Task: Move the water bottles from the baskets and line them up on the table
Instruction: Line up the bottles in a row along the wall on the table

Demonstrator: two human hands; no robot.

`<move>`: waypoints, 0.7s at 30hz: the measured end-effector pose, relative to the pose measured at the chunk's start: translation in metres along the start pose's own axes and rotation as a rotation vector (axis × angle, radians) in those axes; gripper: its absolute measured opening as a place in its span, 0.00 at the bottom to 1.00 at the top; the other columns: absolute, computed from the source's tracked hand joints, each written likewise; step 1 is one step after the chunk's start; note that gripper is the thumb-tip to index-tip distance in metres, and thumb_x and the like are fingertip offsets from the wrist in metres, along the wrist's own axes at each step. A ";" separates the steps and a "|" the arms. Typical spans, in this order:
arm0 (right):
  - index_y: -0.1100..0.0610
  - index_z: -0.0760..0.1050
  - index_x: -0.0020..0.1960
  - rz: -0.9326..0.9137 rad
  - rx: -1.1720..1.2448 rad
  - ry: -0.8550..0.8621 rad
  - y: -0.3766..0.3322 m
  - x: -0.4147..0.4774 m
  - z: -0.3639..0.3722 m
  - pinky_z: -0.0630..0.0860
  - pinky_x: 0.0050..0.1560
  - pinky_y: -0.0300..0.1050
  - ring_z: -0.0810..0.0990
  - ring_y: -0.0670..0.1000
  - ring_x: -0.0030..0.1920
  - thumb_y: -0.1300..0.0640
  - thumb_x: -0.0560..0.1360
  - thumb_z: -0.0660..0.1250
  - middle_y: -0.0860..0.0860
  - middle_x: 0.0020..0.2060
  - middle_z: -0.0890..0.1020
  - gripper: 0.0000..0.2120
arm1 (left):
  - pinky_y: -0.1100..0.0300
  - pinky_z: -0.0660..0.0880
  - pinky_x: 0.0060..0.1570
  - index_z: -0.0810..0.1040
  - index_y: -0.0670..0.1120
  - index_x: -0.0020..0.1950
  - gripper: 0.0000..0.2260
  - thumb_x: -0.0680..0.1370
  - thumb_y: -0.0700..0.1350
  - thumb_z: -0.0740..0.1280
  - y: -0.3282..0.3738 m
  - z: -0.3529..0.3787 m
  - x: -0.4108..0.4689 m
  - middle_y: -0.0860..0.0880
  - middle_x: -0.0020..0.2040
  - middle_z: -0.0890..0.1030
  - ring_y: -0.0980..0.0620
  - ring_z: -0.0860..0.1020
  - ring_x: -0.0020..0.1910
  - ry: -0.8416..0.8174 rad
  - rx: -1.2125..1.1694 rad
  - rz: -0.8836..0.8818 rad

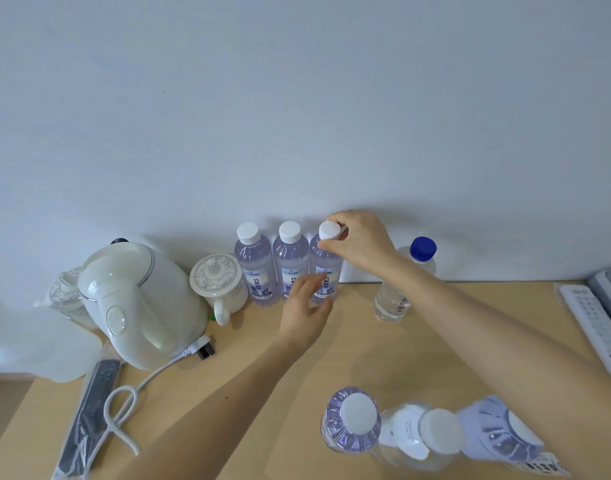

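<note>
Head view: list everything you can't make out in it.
All in the head view:
- Third bottle: the left hand covers its label, and the right hand, pinching the cap, hides the neck.
- Blue-capped bottle: the right forearm crosses its middle.
- Three near bottles: blurred, labels unreadable; the forearm covers the rightmost.
- Glass jar: mostly behind the kettle.
- White keypad device: cut off by the right edge.
</note>
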State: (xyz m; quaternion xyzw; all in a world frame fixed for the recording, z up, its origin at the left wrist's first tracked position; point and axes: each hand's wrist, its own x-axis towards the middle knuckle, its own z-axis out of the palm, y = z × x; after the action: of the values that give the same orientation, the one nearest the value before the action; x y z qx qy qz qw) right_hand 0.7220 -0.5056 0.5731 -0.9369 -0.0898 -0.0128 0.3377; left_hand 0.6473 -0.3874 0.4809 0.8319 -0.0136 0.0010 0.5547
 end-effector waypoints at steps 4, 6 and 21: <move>0.57 0.78 0.52 -0.024 -0.011 0.003 0.002 0.001 -0.001 0.69 0.47 0.43 0.76 0.50 0.44 0.55 0.67 0.73 0.53 0.47 0.80 0.15 | 0.77 0.68 0.48 0.71 0.44 0.66 0.19 0.76 0.37 0.64 -0.004 0.001 0.001 0.55 0.59 0.68 0.55 0.72 0.60 -0.040 0.032 0.007; 0.59 0.77 0.52 -0.031 0.032 -0.008 0.004 0.001 0.000 0.69 0.46 0.42 0.74 0.49 0.42 0.57 0.67 0.73 0.54 0.47 0.80 0.15 | 0.79 0.67 0.46 0.70 0.45 0.67 0.19 0.76 0.37 0.64 -0.003 0.001 0.000 0.56 0.60 0.67 0.53 0.72 0.61 -0.047 0.052 0.006; 0.50 0.71 0.65 -0.008 0.083 -0.285 -0.014 -0.090 -0.025 0.72 0.60 0.42 0.76 0.47 0.54 0.56 0.74 0.67 0.48 0.59 0.75 0.20 | 0.57 0.71 0.63 0.70 0.52 0.68 0.15 0.81 0.47 0.56 0.006 -0.047 -0.072 0.58 0.61 0.74 0.57 0.73 0.61 -0.163 -0.166 -0.222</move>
State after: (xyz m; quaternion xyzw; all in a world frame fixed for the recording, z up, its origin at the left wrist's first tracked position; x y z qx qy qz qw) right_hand 0.6324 -0.5250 0.5935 -0.9141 -0.1408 0.1227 0.3599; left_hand 0.5758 -0.3446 0.5034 0.7770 0.0334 -0.1288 0.6152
